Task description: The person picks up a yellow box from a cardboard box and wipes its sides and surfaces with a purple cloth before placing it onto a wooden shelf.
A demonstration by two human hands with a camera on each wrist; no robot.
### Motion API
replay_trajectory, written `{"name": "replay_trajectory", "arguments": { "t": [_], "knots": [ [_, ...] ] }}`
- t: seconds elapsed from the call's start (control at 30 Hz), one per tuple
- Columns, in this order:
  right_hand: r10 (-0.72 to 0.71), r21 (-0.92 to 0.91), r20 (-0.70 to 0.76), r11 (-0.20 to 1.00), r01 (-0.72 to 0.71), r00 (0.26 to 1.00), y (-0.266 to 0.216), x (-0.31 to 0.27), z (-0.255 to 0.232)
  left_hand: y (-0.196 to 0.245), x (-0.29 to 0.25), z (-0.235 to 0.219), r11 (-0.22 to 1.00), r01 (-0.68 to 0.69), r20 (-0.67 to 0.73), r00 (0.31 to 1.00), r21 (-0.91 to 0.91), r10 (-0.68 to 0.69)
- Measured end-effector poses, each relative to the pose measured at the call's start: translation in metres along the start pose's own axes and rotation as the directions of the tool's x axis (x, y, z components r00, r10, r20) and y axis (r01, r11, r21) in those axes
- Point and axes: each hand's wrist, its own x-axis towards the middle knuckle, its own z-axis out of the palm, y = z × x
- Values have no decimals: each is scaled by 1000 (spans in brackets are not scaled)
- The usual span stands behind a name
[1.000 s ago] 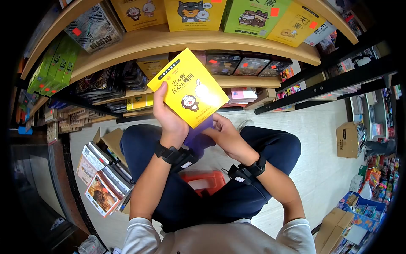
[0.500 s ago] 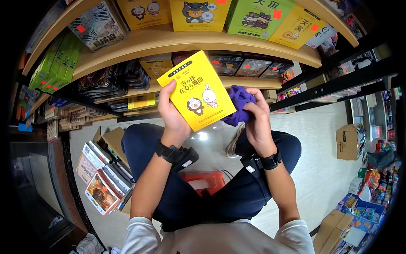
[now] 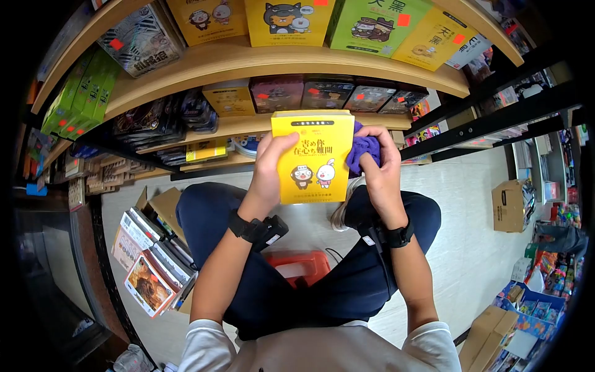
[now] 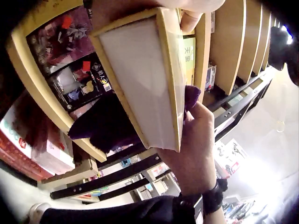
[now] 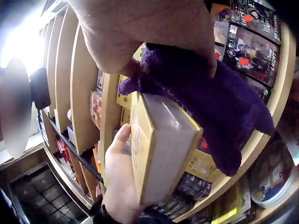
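A thick yellow book [image 3: 313,161], its front printed with two cartoon animals, stands nearly upright in front of me. My left hand [image 3: 268,173] grips it by the left edge, thumb across the front cover. At the opposite edge, my right hand [image 3: 384,180] holds a bunched purple cloth [image 3: 364,152] against the book. The left wrist view shows the white side of the book [image 4: 140,79] between yellow covers. In the right wrist view, the cloth [image 5: 224,112] drapes over one end of the book and hangs down beside it.
A wooden shelf [image 3: 297,62] with yellow and green items crosses ahead, above a lower shelf [image 3: 365,119] of dark boxes. A carton of books [image 3: 155,260] is at left, a red container [image 3: 304,266] between the legs. Another carton [image 3: 509,208] stands at right.
The book has turned from tilted to nearly upright and moved right. The purple cloth came out from below the book, swung right, and now lies against its right edge.
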Motion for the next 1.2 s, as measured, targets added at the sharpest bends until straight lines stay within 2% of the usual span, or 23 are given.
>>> {"name": "replay_trajectory", "arguments": {
  "t": [0.13,0.23,0.37,0.47,0.57,0.7,0.73,0.83,0.97,1.13,1.2],
  "knots": [
    [1,88,-89,996,7,996,-4,2,-5,1,-2,6,990,28,84,996,135,-40],
    [-50,137,-135,988,69,990,-6,5,-7,0,-2,9,976,37,134,989,213,-66],
    [-71,114,-151,990,88,986,-3,6,-12,0,-2,9,959,34,156,984,281,-81],
    [-117,32,-76,992,120,990,0,8,-21,3,-2,10,948,39,179,979,316,-100],
    [-90,-79,56,992,94,994,-9,10,-27,3,-2,9,924,35,205,971,380,-120],
    [-260,-283,191,909,307,946,-6,15,-26,-6,-1,9,890,45,214,964,453,-157],
    [-218,-312,189,911,269,957,-6,14,-25,-8,-1,8,881,51,211,963,471,-169],
    [-295,-376,241,850,370,924,-3,15,-24,-17,2,1,870,38,214,963,492,-163],
    [-284,-411,290,825,387,914,-5,14,-25,-19,1,2,825,-5,221,964,565,-146],
    [-308,-391,286,827,404,907,-5,13,-21,-21,0,3,794,-30,222,966,607,-133],
    [-331,-370,293,826,426,897,-6,12,-17,-23,0,4,678,-180,331,938,713,-99]
  ]
}}
